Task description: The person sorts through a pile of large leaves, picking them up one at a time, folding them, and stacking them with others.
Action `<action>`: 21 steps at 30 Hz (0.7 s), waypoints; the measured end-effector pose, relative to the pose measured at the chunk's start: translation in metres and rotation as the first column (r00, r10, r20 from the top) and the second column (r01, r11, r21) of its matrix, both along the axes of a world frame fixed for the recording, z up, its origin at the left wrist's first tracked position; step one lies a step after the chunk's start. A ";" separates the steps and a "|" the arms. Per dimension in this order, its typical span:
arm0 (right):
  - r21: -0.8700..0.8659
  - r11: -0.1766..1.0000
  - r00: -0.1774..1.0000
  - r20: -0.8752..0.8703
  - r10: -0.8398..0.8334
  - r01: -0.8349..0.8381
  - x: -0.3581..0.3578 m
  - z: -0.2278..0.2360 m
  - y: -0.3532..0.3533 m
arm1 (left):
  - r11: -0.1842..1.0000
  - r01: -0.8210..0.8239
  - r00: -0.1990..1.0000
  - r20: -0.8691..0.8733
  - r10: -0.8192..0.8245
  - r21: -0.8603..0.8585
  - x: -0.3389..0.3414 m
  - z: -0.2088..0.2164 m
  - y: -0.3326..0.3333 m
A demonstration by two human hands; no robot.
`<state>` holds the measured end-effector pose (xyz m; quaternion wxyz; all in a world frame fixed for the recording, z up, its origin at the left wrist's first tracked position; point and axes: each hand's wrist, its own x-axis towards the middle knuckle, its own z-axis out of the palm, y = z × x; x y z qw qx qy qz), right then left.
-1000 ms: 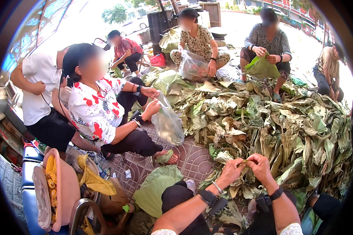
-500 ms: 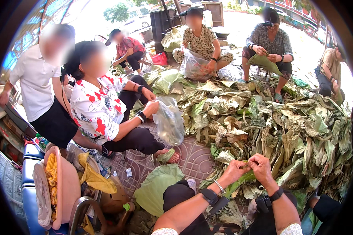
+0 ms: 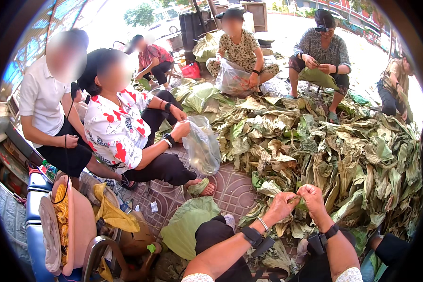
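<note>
In front of me, low over a heap of large dried leaves (image 3: 310, 150), my left hand (image 3: 282, 207) and my right hand (image 3: 313, 201) are close together. Both are closed, with fingertips pinched on a green leaf (image 3: 302, 205), of which only a small part shows between them. The rest of this leaf is hard to make out against the heap. Dark bands are on both my wrists, and a silver bangle is on the left. A broad pale green leaf (image 3: 188, 225) lies on the paving, left of my knee.
To my left, a pink tub (image 3: 82, 230) with corn cobs (image 3: 61, 211) stands by blue cases and a yellow cloth (image 3: 115, 217). A seated person holds a clear plastic bag (image 3: 203, 145); another person stands behind. Several people sit around the heap. Another's dark sleeve (image 3: 391, 249) is close at right.
My hands have drawn slightly apart, and less of the green leaf shows below them. At left, the standing person's arm has come in front of their body. The person at far right has shifted.
</note>
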<state>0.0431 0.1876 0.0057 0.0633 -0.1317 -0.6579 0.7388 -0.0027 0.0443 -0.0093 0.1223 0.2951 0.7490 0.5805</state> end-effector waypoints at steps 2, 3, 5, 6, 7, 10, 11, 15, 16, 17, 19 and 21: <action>0.053 0.998 0.998 0.058 0.019 -0.022 0.002 0.022 -0.007 | 0.997 -0.024 0.997 0.075 0.029 -0.068 0.000 0.005 -0.003; 0.078 0.996 0.996 0.087 0.029 -0.035 0.002 0.030 -0.009 | 0.997 -0.033 0.997 0.066 0.037 -0.064 -0.001 0.003 -0.005; 0.184 0.979 0.995 0.047 0.084 -0.091 0.003 0.026 -0.004 | 0.998 -0.047 0.998 0.041 0.049 -0.051 -0.005 0.001 -0.005; 0.220 0.970 0.994 0.052 0.095 -0.104 0.004 0.026 -0.002 | 0.999 -0.052 0.998 0.041 0.053 -0.013 -0.005 -0.002 -0.005; 0.261 0.959 0.993 0.059 0.101 -0.113 0.006 0.027 0.002 | 0.998 -0.053 0.998 0.044 0.051 0.028 -0.004 -0.003 -0.003; 0.379 0.917 0.993 0.053 0.108 -0.120 0.005 0.023 0.009 | 0.999 -0.027 0.998 0.057 0.026 0.019 -0.005 0.002 -0.003; 0.439 0.890 0.992 0.068 0.108 -0.127 0.005 0.031 0.007 | 1.000 -0.011 0.998 0.063 0.011 -0.004 -0.005 0.006 -0.005; 0.631 0.775 0.988 -0.101 0.116 -0.026 0.007 0.036 0.001 | 0.995 0.102 0.983 0.157 -0.100 -0.008 -0.003 0.020 -0.006; 0.635 0.772 0.987 -0.104 0.121 -0.028 0.008 0.038 0.002 | 0.985 0.139 0.978 0.173 -0.121 -0.100 -0.006 0.011 -0.004; 0.637 0.770 0.985 -0.106 0.135 -0.037 0.008 0.039 0.001 | 0.985 0.139 0.977 0.179 -0.120 -0.099 -0.007 0.003 -0.004; 0.639 0.768 0.984 -0.103 0.143 -0.045 0.008 0.037 0.001 | 0.986 0.139 0.974 0.191 -0.119 -0.096 -0.006 -0.007 -0.002; 0.633 0.773 0.986 -0.101 0.136 -0.042 0.008 0.033 0.001 | 0.987 0.148 0.975 0.173 -0.136 -0.058 -0.006 -0.010 0.000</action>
